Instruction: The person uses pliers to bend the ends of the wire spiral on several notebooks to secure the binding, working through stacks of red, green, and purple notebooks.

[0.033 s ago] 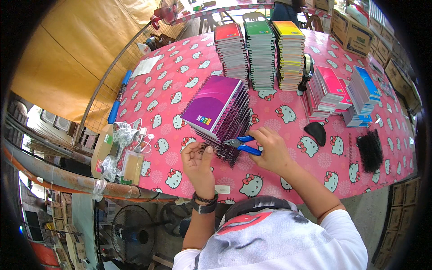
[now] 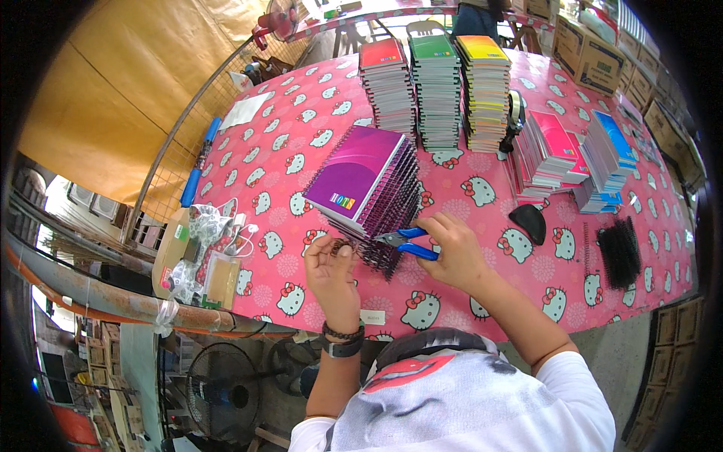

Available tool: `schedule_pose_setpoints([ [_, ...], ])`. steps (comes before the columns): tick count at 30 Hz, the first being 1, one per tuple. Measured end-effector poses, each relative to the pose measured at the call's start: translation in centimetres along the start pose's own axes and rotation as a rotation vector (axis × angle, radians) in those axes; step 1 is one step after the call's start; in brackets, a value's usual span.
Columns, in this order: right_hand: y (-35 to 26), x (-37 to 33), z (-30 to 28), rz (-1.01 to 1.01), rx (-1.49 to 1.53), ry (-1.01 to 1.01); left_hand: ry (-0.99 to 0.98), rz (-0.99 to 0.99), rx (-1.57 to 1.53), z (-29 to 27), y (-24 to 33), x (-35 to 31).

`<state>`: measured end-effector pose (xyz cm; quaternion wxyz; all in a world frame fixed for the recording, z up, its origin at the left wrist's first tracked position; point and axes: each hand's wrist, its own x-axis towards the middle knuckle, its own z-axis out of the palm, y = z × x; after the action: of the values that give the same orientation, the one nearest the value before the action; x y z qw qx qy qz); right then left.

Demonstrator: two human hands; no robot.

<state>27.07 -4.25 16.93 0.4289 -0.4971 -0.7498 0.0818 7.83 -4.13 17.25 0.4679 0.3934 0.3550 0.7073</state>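
Note:
A tall stack of purple-covered spiral notebooks [image 2: 354, 177] stands in front of me, its dark coils facing right and toward me. In my right hand [image 2: 457, 252] are pliers with blue handles [image 2: 416, 247]. Their metal tips touch or nearly touch the coils at the stack's near corner. My left hand [image 2: 331, 275] is beside that corner, palm up, its fingers curled and the thumb raised. Between its fingertips and thumb shows a dark curly bit of coil [image 2: 342, 245]; whether this is joined to a notebook is hard to see.
Red [image 2: 386, 87], green [image 2: 435, 90] and yellow [image 2: 484, 90] notebook stacks stand behind. Pink [image 2: 552, 143] and blue [image 2: 611, 151] ones are at right, near loose black coils [image 2: 619, 252] and a black pouch-like thing [image 2: 529, 224]. A cardboard tray [image 2: 172, 252] is at left.
My left thumb and fingertips have shifted very slightly at the dark coil. The pliers, my right hand and the purple stack have stayed in place.

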Motion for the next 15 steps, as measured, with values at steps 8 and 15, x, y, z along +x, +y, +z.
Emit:
schedule_pose_setpoints([
  [8,-0.7,-0.3,0.0,0.002,-0.035,-0.006,-0.187,-0.352,-0.183,-2.3,0.0,0.7],
  [15,-1.3,-0.1,0.5,0.106,-0.072,-0.117,-0.179,0.106,0.593,0.1,0.4,-0.1],
])
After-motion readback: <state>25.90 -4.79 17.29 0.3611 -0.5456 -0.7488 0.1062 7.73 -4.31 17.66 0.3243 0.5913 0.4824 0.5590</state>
